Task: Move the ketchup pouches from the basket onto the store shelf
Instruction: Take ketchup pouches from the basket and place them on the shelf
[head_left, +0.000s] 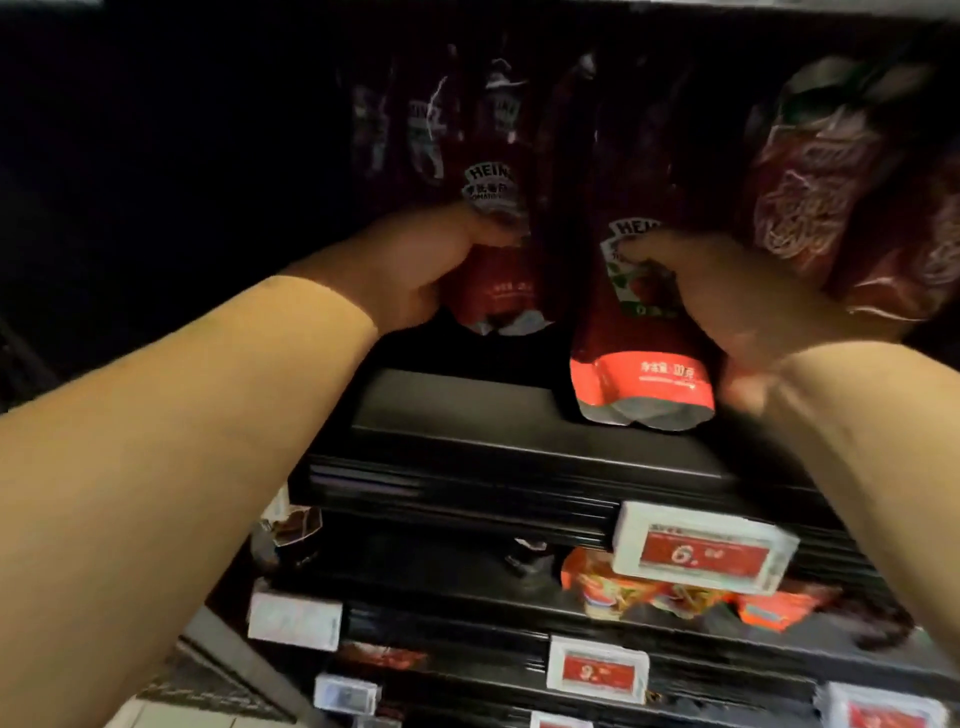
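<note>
Left hand (415, 270) reaching far in, arm stretched, fingers curled round a red ketchup pouch (496, 260) on the dark shelf (467, 415). Right hand (748, 306) bent at the wrist, fingers wrapped over a nearer pouch (641, 364) standing upright. Below, right, a price tag (704, 551).

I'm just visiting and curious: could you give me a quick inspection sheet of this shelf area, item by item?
Surface: black store shelf, partly bare at the front.
Job's things: left pouch and right pouch upright; more pouches behind.
Clutter: different red packs to the right.
Hands: left hand grips the left pouch; right hand grips the right pouch.
Cables: nothing seen.
Surroundings: price tag, lower shelves with packets; basket not in view.
</note>
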